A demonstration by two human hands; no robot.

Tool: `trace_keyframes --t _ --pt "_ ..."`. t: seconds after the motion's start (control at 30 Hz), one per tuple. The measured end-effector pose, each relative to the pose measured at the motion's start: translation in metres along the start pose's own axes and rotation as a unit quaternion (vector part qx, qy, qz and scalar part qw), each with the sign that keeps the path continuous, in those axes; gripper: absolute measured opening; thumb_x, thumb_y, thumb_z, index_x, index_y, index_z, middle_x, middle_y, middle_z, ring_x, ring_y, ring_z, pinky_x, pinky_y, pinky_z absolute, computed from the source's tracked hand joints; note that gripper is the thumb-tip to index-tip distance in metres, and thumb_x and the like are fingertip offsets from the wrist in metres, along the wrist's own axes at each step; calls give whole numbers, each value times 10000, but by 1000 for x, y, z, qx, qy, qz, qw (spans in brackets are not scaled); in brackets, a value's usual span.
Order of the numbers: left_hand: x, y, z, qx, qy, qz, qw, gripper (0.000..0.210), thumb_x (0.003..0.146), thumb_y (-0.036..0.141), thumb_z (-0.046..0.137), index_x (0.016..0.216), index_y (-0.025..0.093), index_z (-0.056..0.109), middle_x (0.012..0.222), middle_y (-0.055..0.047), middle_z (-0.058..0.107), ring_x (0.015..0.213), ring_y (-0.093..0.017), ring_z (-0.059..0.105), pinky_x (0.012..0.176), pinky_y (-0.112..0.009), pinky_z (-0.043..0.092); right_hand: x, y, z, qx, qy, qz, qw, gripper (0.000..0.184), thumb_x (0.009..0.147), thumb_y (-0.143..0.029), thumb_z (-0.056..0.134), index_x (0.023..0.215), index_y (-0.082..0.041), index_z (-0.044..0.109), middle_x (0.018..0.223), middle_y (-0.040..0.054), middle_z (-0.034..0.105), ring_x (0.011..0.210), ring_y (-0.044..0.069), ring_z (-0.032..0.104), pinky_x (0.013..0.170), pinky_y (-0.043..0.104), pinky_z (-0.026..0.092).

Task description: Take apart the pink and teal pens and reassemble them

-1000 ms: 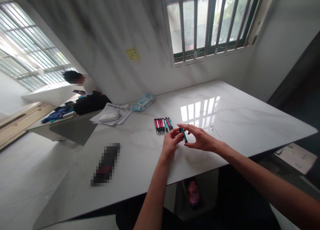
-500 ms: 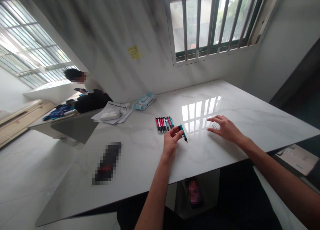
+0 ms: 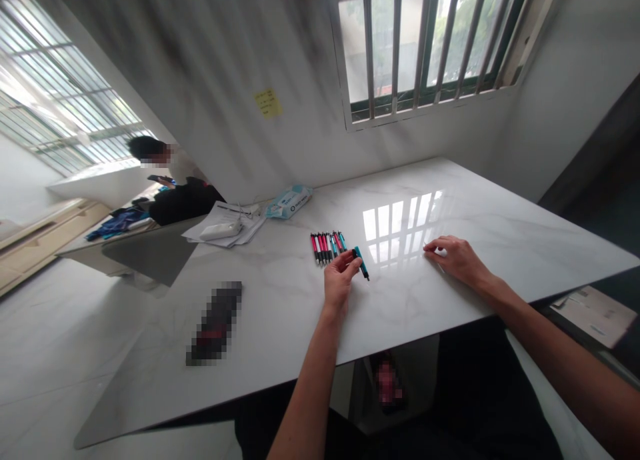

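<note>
My left hand pinches a teal pen with black ends between thumb and fingers, held tilted above the tabletop. Just beyond it, several pens in red, white and teal lie side by side in a row on the marble-patterned table. Over to the right, my right hand is low by the table surface with its thumb and fingertips closed together. A small whitish bit shows at those fingers, too small to make out.
Against the wall lie a wet-wipes pack and papers with a white object on top. A blurred-out dark item is on the table's left. Behind, a person sits holding a phone.
My right hand's fingers, spread apart before, have come together, and the hand has shifted slightly right. My left hand keeps the teal pen, moved a little to the left.
</note>
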State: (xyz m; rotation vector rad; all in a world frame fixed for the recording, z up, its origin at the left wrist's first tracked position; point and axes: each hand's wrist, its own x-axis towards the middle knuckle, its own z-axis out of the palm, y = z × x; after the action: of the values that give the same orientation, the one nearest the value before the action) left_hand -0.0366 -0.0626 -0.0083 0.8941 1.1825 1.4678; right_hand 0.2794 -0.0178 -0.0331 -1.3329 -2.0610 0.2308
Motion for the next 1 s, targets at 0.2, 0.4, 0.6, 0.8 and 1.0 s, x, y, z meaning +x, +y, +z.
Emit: trace_keyframes --t 0.2,0.4,0.6,0.8,1.0 --pt "1 0 1 23 -11 10 1000 461 639 356 920 1047 174 808 1021 -106 797 889 -194 718 826 -322 548 9 -20 -5 117 57 29 991 199 929 -379 654 1020 -226 745 971 57 782 848 248 761 794 422 642" --pt "-3 1 3 88 -35 52 994 386 709 360 870 1046 179 818 948 -87 801 806 -198 726 752 -326 580 34 -60 -3 288 25 30 957 394 845 -522 771 1101 -230 701 896 48 773 842 236 766 850 445 671" --pt "-4 -1 3 174 -54 119 976 276 793 329 811 1045 218 831 973 -81 803 878 -210 737 866 -349 588 53 -94 9 319 -13 -6 948 348 824 -538 787 957 -219 744 893 58 790 814 232 749 827 432 645" --pt "-7 2 3 189 -82 147 968 243 819 327 791 1039 232 833 1041 -80 794 941 -221 730 925 -364 582 52 -107 22 319 -39 -23 947 282 877 -508 728 947 -243 798 926 39 805 860 234 751 854 430 625" --pt "-8 2 5 201 -95 154 963 232 836 311 778 1051 243 832 1059 -77 790 949 -223 731 933 -366 573 48 -107 26 348 -45 -16 936 258 863 -471 757 962 -234 779 934 39 799 886 235 765 907 452 635"
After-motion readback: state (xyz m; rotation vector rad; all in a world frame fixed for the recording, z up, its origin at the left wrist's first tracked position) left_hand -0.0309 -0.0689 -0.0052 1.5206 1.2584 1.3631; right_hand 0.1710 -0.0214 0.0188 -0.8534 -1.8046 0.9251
